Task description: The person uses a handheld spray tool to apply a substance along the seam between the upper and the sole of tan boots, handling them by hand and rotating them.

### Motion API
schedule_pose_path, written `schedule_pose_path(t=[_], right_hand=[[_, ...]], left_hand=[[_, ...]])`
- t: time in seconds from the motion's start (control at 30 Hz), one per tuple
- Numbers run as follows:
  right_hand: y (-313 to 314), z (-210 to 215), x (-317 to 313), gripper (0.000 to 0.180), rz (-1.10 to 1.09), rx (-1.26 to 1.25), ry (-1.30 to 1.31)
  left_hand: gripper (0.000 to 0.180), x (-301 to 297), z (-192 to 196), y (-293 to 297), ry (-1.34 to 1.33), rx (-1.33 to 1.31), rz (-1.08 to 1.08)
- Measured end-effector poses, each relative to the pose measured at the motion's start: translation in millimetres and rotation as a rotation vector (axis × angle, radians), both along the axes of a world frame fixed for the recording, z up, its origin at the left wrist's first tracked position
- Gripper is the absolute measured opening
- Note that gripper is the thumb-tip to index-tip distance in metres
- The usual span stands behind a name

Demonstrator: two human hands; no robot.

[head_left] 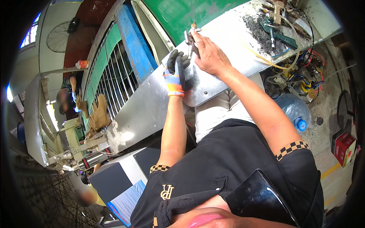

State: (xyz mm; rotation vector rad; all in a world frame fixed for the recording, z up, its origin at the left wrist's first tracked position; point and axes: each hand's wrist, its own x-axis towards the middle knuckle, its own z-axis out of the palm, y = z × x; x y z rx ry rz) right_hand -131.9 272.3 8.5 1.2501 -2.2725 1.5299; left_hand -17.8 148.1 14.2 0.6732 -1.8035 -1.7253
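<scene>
Seen from the head, the right hand (209, 55) is bare and closed around a slim tool (187, 38) of dark and silvery metal, with a brass-coloured collar and a thin, needle-like point at its far end. The tool is above the far edge of the bench (232, 36), near a smooth, glossy green panel (182, 11).

The left hand (176, 72) wears a knit glove, pale blue at the back with an orange cuff and a dark coating over the fingers. Those fingers are bent, just beside the tool's lower part; whether they grip anything, I cannot tell.

The bench is bare sheet metal, shiny and scuffed, with a rounded near corner and a small round fastener. Toward its right end lies a rough, crumbly spread of dark scraps (256, 32), with an angular green tool (285, 40) beside it and a soft, yellowish hose (262, 59) curving along the edge.

On the left run a chipped blue beam (133, 36) and a grille (119, 72) of thin, parallel metal bars. Below the bench's right side sits a clear, rounded plastic bottle (291, 108) with a blue cap.
</scene>
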Motion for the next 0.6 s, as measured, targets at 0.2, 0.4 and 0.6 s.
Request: schedule_pose_path(t=[0.2, 0.4, 0.6], right_hand=[[0.1, 1.5, 1.4, 0.086, -0.018, 0.032, -0.003], [0.2, 4.3, 1.9, 0.084, -0.032, 0.035, -0.011], [-0.9, 3.9, -0.1, 0.084, -0.044, 0.009, -0.038]], left_hand=[[0.036, 3.5, -3.6, -5.3, 0.048, 0.040, -0.083], [0.038, 8.6, -4.4, -5.3, 0.065, 0.009, -0.144], [0.039, 9.5, -1.3, -4.0, 0.093, 0.067, -0.162]])
